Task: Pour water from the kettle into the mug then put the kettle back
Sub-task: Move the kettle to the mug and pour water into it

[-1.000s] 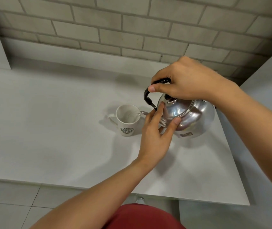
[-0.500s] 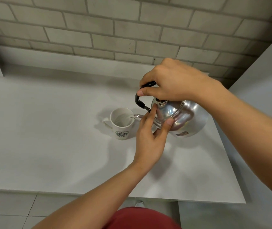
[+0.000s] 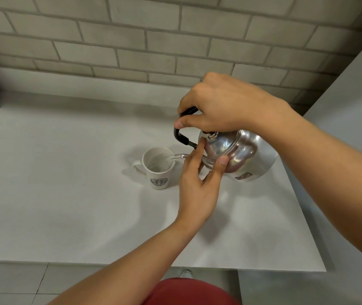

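Observation:
A shiny steel kettle (image 3: 243, 157) is lifted above the white counter (image 3: 65, 194) and tipped to the left. Its spout reaches over the rim of a white mug (image 3: 157, 170) with a dark round logo, and a thin stream of water runs into the mug. My right hand (image 3: 224, 104) is closed around the kettle's black handle from above. My left hand (image 3: 199, 179) presses its fingertips against the kettle's lid, thumb on the body. The mug stands upright on the counter, its handle pointing left.
A grey brick wall (image 3: 153, 47) rises behind the counter. A pale panel (image 3: 351, 89) closes the right side. The counter's front edge (image 3: 87, 261) runs low across the view, with floor tiles and a red garment below it.
The kettle has tipped further to the left and its spout now hangs over the mug with water running. Both hands kept their hold.

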### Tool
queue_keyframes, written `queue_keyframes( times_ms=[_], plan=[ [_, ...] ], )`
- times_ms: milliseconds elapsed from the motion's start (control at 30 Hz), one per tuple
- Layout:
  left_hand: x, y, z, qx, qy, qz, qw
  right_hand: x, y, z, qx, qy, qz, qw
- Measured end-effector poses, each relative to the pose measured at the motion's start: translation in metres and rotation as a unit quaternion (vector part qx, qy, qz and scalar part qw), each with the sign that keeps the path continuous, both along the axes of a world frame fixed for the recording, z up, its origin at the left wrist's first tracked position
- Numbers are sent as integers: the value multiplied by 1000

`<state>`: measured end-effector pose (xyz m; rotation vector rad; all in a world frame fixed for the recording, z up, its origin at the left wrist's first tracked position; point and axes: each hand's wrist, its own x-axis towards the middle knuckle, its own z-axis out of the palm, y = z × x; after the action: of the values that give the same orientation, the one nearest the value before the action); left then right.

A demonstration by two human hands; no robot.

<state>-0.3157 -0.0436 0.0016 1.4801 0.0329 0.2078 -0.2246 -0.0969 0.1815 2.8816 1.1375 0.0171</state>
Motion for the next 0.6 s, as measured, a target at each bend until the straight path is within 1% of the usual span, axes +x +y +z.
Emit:
queue_keyframes(
  times_ms=[600],
  plan=[
    [-3, 3, 13, -14, 11, -10, 1000, 5, 9, 1, -18, -12, -6, 1000]
  ],
)
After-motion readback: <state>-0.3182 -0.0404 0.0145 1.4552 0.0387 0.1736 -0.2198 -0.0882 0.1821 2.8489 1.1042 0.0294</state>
